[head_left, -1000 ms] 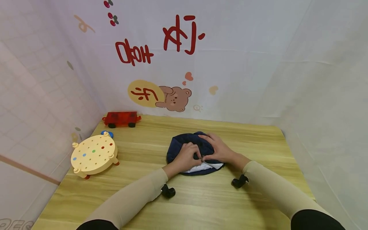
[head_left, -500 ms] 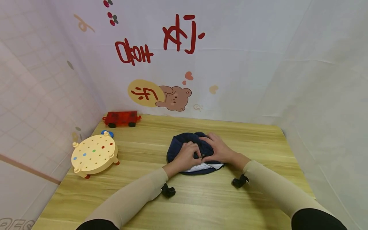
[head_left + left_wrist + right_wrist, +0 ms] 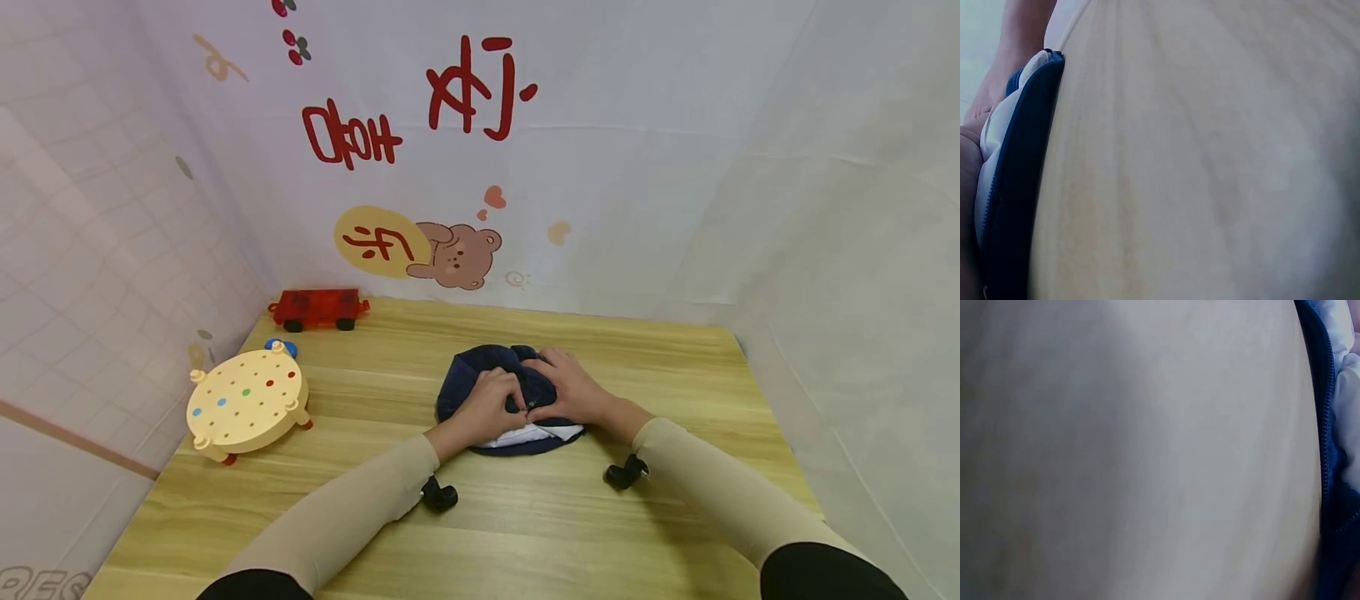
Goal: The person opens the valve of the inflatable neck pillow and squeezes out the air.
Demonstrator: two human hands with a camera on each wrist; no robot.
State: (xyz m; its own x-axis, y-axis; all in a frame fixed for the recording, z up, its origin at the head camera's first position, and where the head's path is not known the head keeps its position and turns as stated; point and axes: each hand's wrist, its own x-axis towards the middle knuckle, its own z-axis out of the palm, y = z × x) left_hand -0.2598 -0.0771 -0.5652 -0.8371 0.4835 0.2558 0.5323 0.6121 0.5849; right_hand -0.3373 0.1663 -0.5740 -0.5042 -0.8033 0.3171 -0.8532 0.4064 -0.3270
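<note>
One navy cloth item (image 3: 459, 390) with a white lining (image 3: 517, 438) lies on the wood-grain table (image 3: 637, 550), around mid-table, toward the far side. Lining shows along its near edge; the right wrist view catches a blue zipper (image 3: 1325, 437) running beside that lining, teeth visible.

Both hands are on it. Left hand (image 3: 489, 408): fingers curled, thumb and forefinger pinching the cloth near its middle. Right hand (image 3: 573, 392): gripping the right part, fingers over the top, thumb toward the near side, its tip just beside the left fingertips. Exact bit between the fingertips too small to tell. Wrist views show mostly table, cloth at the edge.

Beige sleeves (image 3: 352, 508) on both arms, a black device (image 3: 438, 497) at each wrist. Well off to the left: round pale-yellow toy (image 3: 247, 400), coloured dots on top, red-tipped legs; blue object (image 3: 283, 347) partly hidden behind it. Farther back, red toy wagon (image 3: 318, 308), black wheels. Behind: white backdrop (image 3: 637, 208) with bear print (image 3: 457, 257), red lettering.
</note>
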